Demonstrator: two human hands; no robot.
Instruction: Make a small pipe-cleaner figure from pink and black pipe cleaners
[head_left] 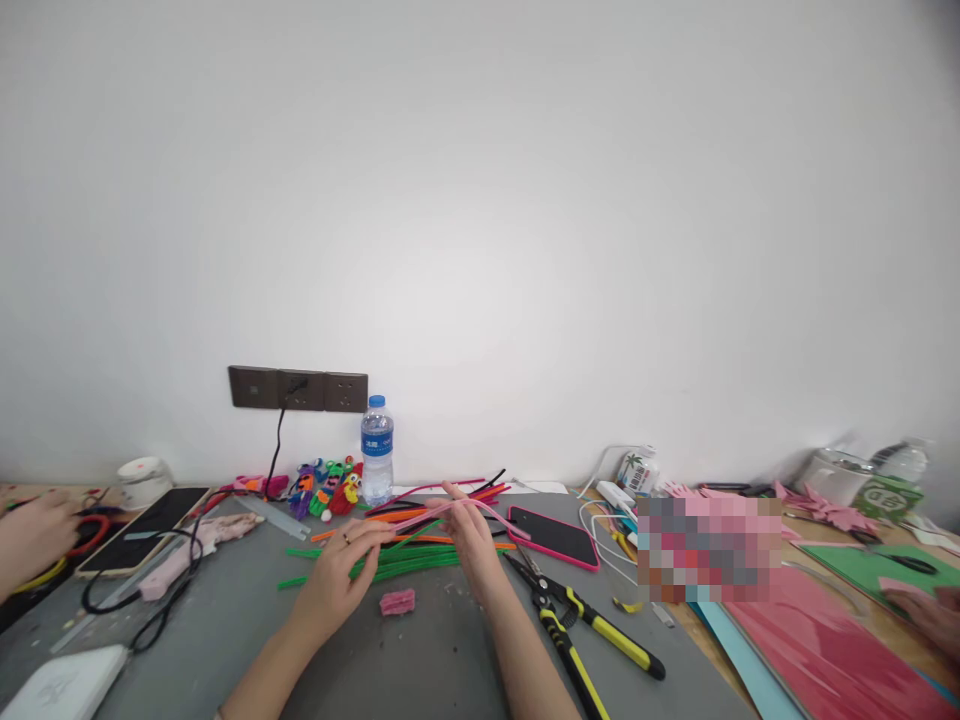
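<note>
the left hand [335,585] and right hand [471,535] pinch a pink pipe cleaner [450,507] between closed fingertips above the green pipe cleaners [390,565] on the grey table [420,660]. the water bottle [376,450] label behind is too small to read.

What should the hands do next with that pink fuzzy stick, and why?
Probably bend the pink pipe cleaner a little further. The left hand and the right hand each pinch it above the grey table, and it already loops between them.
</note>
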